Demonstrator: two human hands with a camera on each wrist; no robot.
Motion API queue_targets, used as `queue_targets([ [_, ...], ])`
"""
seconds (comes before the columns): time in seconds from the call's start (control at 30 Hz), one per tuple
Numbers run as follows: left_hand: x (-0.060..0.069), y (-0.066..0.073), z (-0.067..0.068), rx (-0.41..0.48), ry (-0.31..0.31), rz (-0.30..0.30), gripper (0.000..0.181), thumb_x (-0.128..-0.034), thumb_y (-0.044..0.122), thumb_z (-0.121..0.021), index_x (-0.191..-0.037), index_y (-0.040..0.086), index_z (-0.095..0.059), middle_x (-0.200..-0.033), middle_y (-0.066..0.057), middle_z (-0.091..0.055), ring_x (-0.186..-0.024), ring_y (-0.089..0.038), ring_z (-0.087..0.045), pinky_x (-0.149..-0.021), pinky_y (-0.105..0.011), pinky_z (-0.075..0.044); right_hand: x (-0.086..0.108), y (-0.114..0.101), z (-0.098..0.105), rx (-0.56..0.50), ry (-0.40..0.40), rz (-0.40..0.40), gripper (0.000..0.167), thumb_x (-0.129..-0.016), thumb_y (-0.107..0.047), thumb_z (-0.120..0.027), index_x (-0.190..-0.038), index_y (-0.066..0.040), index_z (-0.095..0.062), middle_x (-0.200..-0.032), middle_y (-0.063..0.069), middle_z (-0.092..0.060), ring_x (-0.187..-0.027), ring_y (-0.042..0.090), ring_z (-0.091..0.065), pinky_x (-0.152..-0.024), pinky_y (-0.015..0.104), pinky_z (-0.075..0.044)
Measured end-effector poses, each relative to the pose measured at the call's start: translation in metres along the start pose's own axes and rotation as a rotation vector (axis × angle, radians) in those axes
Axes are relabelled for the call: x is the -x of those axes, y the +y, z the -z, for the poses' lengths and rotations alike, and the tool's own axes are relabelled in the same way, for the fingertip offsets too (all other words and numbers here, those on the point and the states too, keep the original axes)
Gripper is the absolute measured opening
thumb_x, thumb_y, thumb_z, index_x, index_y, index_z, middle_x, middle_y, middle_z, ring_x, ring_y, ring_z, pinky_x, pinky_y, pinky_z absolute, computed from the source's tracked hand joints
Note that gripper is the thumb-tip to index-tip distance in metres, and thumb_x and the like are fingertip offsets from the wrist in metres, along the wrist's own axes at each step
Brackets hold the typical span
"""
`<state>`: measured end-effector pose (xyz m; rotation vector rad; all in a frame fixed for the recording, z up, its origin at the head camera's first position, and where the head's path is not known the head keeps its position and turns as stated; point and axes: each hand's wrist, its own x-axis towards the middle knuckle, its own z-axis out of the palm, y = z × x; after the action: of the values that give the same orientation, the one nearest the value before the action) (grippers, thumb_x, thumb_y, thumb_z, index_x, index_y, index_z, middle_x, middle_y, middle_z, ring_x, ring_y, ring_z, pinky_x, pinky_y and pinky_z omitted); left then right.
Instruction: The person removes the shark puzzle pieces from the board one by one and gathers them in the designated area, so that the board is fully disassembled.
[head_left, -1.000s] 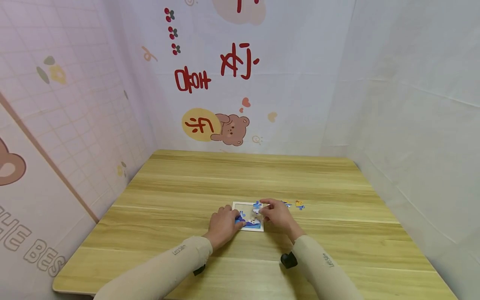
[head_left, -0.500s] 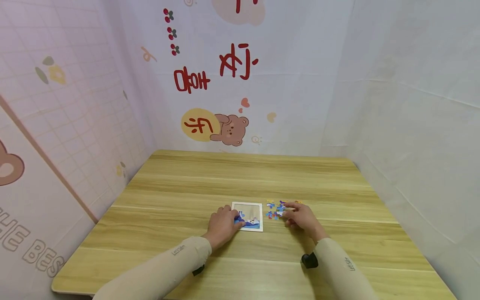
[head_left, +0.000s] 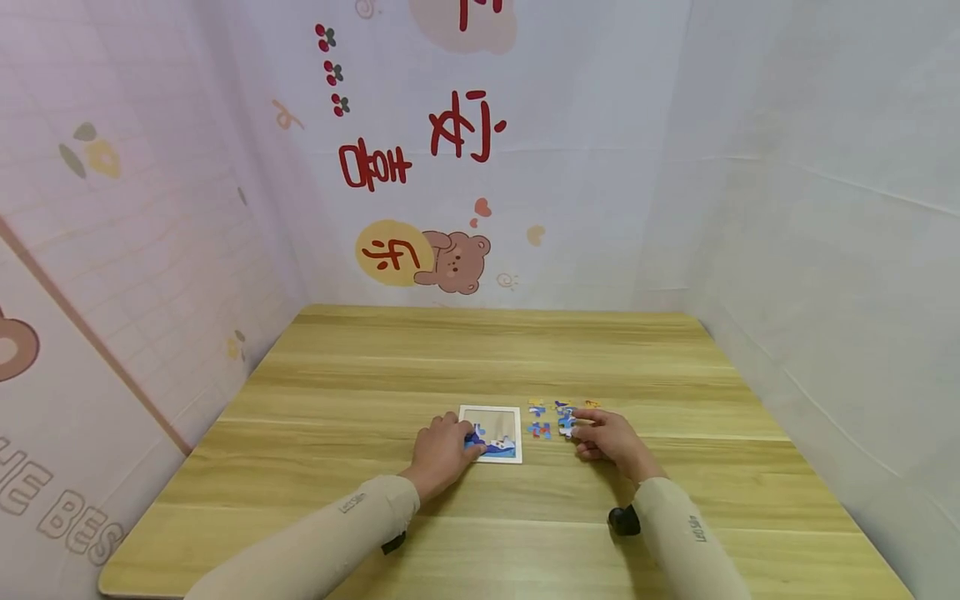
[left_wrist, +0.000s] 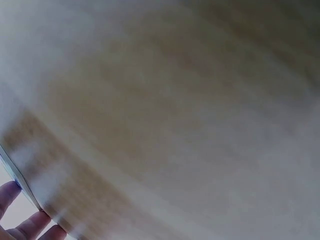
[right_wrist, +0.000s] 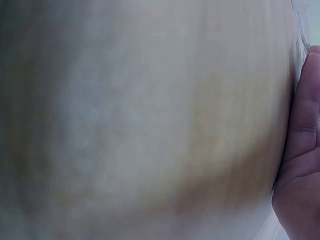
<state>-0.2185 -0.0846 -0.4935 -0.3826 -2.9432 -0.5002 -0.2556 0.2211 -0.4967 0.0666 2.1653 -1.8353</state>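
A white-bordered jigsaw frame [head_left: 518, 437] lies on the table, with blue, purple and white pieces along its bottom and a bare beige backing above. My left hand [head_left: 441, 452] holds the frame's left side, thumb over the lower-left corner, hiding part of the picture. In the left wrist view, fingertips [left_wrist: 36, 220] touch the frame's edge. To the right of the frame, my right hand [head_left: 611, 437] pinches a blue and white jigsaw piece [head_left: 567, 427] between thumb and forefinger. The right wrist view has only part of that hand [right_wrist: 305, 145] beside blurred tabletop.
Several loose pieces lie around the right hand: a yellow and blue piece [head_left: 536, 407], a red and blue piece [head_left: 539, 430], a purple and yellow piece [head_left: 562, 406] and an orange piece [head_left: 592, 403]. The wooden table [head_left: 360, 367] meets printed cloth walls behind and at both sides.
My right hand has carried the blue and white piece from the frame's upper right corner out to the right, among the loose pieces. The left hand stays on the frame.
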Motion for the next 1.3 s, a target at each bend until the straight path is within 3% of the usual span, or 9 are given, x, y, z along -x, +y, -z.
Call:
queue_targets([
  [0.9,-0.001,-0.002,-0.001,-0.01,0.003,-0.012,0.035,-0.0877,0.042,-0.074,-0.105,0.011,-0.072,-0.092,-0.002,-0.056,-0.083,-0.022,-0.053,-0.068,-0.042,-0.045,0.001,-0.003,-0.005,0.078,0.041,-0.001,0.049,-0.093,-0.003,-0.062,-0.139,0.009,-0.048,-0.072,0.006,-0.064,-0.059,0.013,-0.062,-0.057,0.027,-0.054],
  [1.13,-0.003,0.0,0.001,-0.003,-0.021,0.007,0.036,-0.0872,0.043,-0.074,-0.105,0.012,-0.072,-0.094,-0.003,-0.057,-0.085,-0.023,-0.053,-0.069,-0.042,-0.045,-0.001,-0.005,-0.006,0.152,0.038,0.003,0.046,-0.093,-0.006,-0.064,-0.136,0.008,-0.052,-0.078,0.007,-0.066,-0.062,0.014,-0.064,-0.058,0.028,-0.055],
  [1.3,-0.004,0.001,0.006,-0.007,-0.041,0.027,0.039,-0.0855,0.044,-0.076,-0.106,0.011,-0.07,-0.094,-0.003,-0.058,-0.085,-0.022,-0.053,-0.071,-0.042,-0.046,0.002,-0.019,-0.018,0.214,0.037,0.042,0.04,-0.092,-0.006,-0.064,-0.129,0.009,-0.058,-0.087,0.011,-0.068,-0.067,0.018,-0.065,-0.063,0.033,-0.057],
])
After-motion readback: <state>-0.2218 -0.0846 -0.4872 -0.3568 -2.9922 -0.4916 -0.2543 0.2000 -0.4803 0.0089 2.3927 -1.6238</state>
